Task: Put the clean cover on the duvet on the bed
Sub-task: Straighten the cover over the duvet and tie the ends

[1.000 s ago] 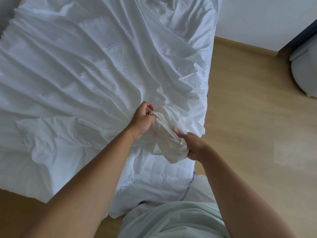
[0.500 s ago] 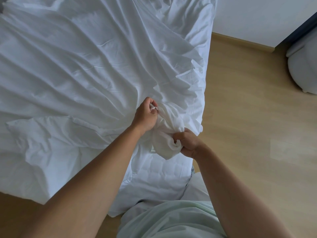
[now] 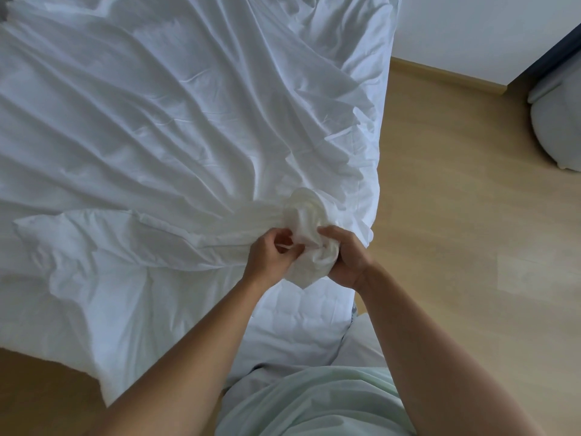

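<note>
A white, wrinkled duvet cover [image 3: 163, 114] lies spread over the bed and fills most of the view. Near the bed's right corner a bunched corner of white fabric [image 3: 306, 243] sticks up. My left hand [image 3: 270, 259] pinches this bunch from the left with curled fingers. My right hand [image 3: 344, 262] grips it from the right. Creases fan out from the bunch across the cover. Below my hands a quilted white layer [image 3: 301, 316] shows, either the duvet or a mattress pad; I cannot tell which.
Light wooden floor [image 3: 471, 247] runs along the bed's right side and shows at the lower left. A white wall with a wooden skirting board stands at the top right. A rounded grey-white object [image 3: 556, 121] sits on the floor at the right edge.
Both hands have drawn closer together on the bunched corner, and the fabric is gathered tighter between them. The view has shifted slightly.
</note>
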Demonstrator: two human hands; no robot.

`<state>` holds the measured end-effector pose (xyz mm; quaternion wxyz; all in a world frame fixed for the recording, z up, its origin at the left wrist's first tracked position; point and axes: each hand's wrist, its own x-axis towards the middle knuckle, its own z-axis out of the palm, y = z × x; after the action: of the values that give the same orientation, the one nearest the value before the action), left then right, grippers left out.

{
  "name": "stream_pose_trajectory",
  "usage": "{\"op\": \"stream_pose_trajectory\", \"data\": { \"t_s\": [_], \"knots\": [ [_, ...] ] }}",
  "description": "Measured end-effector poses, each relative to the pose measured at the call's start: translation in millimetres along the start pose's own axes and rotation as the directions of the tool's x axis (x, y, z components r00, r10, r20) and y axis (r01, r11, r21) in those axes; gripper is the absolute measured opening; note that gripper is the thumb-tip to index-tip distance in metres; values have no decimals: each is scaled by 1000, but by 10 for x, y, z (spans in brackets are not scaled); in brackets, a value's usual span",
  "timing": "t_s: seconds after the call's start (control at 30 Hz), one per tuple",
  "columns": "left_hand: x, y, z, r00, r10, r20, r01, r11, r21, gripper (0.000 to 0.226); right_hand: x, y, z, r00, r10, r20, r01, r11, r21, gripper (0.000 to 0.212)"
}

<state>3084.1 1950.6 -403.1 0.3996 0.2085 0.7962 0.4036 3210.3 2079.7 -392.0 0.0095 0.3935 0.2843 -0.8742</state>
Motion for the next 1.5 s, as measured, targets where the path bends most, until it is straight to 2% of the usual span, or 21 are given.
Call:
{"op": "stream_pose_trajectory", "data": {
  "t_s": [0.07, 0.13, 0.2, 0.3, 0.43, 0.57, 0.67, 0.73, 0.8, 0.83, 0.9, 0.97, 1.0, 1.07, 1.1, 1.17, 1.2, 1.27, 1.37, 1.43, 1.5],
  "knots": [
    [100, 45, 29, 999, 53, 5, -53, 993, 109, 26, -20, 11, -5, 999, 24, 24, -22, 996, -85, 48],
    [191, 100, 80, 992, 121, 43, -128, 965, 227, 20, -20, 8, -5, 993, 17, -116, -43, 974, -224, 52],
    [229, 131, 120, 983, 167, 73, -181, 942, 282, 15, 0, 15, -20, 957, -48, -286, -28, 966, -255, 47],
    [214, 116, 101, 976, 210, 58, -218, 944, 247, 14, 18, 58, -39, 919, -121, -375, 61, 984, -170, 33],
    [196, 85, 41, 980, 187, -69, -175, 972, 154, 14, 7, 70, -13, 884, -174, -434, 131, 983, -128, 32],
    [221, 110, 40, 945, 201, -258, -157, 971, 182, 4, -5, 99, 46, 884, -191, -427, 186, 981, -55, 37],
    [165, 172, 41, 934, -4, -356, 4, 1000, -1, 16, -24, 137, 113, 953, -199, -227, 203, 979, -5, 46],
    [105, 215, 37, 948, -141, -285, 95, 981, -172, 28, -46, 132, 90, 984, -177, -6, 177, 982, 63, 58],
    [-18, 285, 19, 981, -173, -93, 128, 922, -366, 40, -66, 97, 84, 989, -121, 87, 110, 985, 131, 74],
    [-83, 312, 2, 991, -132, 25, 130, 887, -444, 45, -60, 98, 104, 994, -97, 55, 89, 987, 137, 73],
    [-195, 311, -16, 978, 13, 206, 90, 872, -482, 49, -29, 133, 165, 994, -96, -53, 99, 994, 51, 59],
    [-239, 295, -46, 964, 73, 257, 47, 900, -433, 54, 0, 153, 274, 986, -141, -93, 127, 981, -149, 49],
    [-222, 288, -73, 976, 50, 212, 43, 909, -414, 52, 2, 155, 337, 982, -172, -80, 148, 957, -250, 46],
    [-135, 259, -172, 998, -57, 22, 61, 912, -407, 30, -18, 152, 452, 961, -273, -47, 221, 857, -467, 44],
    [-76, 237, -244, 990, -127, -61, 90, 901, -424, 19, -22, 148, 485, 942, -334, -22, 262, 779, -570, 40],
    [21, 211, -393, 966, -230, -118, 143, 855, -499, 13, 2, 154, 479, 905, -425, -32, 252, 594, -764, 32],
    [55, 193, -453, 960, -256, -111, 164, 840, -518, 15, 19, 162, 456, 891, -449, -74, 194, 522, -831, 32],
    [69, 175, -512, 961, -262, -86, 187, 850, -492, 16, 35, 179, 447, 873, -463, -150, 119, 502, -856, 33],
    [-17, 223, -469, 981, -188, 42, 188, 882, -432, 30, 50, 198, 495, 847, -514, -137, 149, 476, -867, 20],
    [-87, 254, -401, 983, -130, 129, 167, 927, -336, 48, 78, 212, 549, 822, -562, -88, 151, 365, -919, 11],
    [-90, 284, -359, 986, -120, 114, 143, 964, -223, 49, 138, 248, 582, 786, -617, -27, 149, 232, -961, 9]
  ]
}}
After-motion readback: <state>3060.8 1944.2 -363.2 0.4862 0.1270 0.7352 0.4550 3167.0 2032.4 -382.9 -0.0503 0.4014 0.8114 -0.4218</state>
